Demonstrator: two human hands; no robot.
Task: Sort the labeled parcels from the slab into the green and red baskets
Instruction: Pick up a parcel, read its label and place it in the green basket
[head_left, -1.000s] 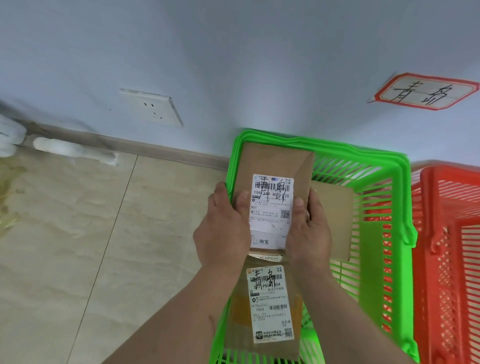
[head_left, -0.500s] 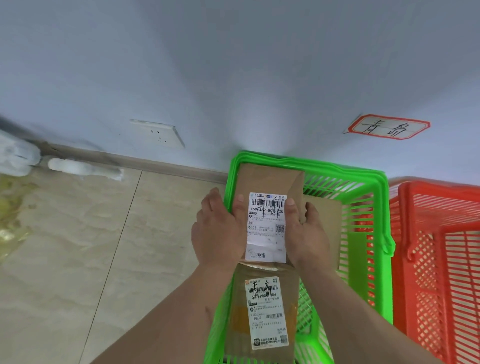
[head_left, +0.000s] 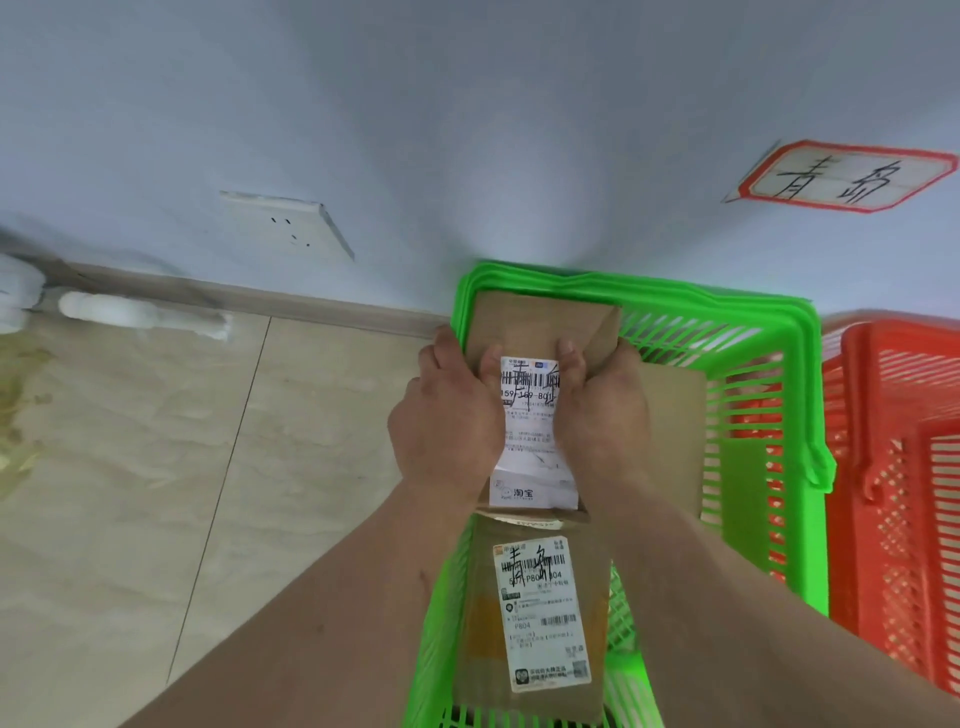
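A brown cardboard parcel with a white shipping label is held over the far left part of the green basket. My left hand grips its left edge and my right hand grips its right edge, thumbs on the label. Below it in the basket lies a second labeled parcel, nearer to me. A third plain brown parcel lies in the basket to the right, partly hidden by my right hand. The red basket stands right of the green one.
Both baskets stand against a pale blue wall. A red-bordered handwritten sign hangs on the wall above them. A white wall socket is to the left. Beige floor tiles lie left of the green basket, with a white pipe along the skirting.
Both hands have slid further up the parcel, thumbs now covering the label's top. The parcel has sunk slightly toward the basket's far left corner.
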